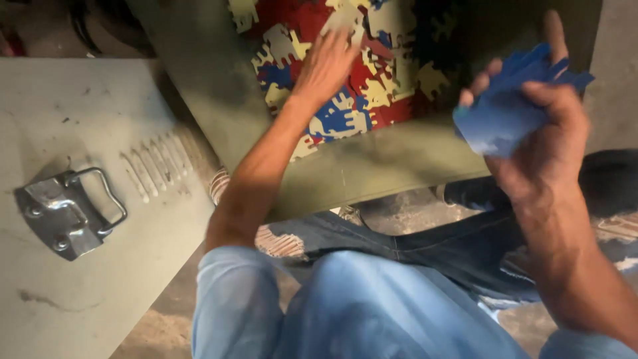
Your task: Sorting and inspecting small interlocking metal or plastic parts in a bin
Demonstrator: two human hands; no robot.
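Inside the olive-green metal tray (372, 166) in front of your knees, a heap of hand-shaped foam cutouts (372, 86) in red, yellow and blue is lying jumbled together, and your left hand (329, 63) is reaching into it. Its fingers (345, 26) are stretching flat and slightly apart over a pale cutout near the top of the heap, touching it rather than gripping; the blur is keeping me from telling more.

Your right hand (538, 126) is hovering above the tray's right edge, fingers curled and clamped on a small stack of blue cutouts (505, 110), with one fingertip sticking up behind the stack.

To do this well, I would judge that you are better off pinching one blue piece at a time by an edge than raking across the pile, since the shapes are interlocking and neighbours could be dragged along. Keeping the stack in your right hand squared and close over the tray should make each new piece easy to slide in without dropping any.

On your left, a grey metal lid (80, 133) with louvre slots (156, 166) and a steel latch (66, 213) is lying flat, well apart from both hands.
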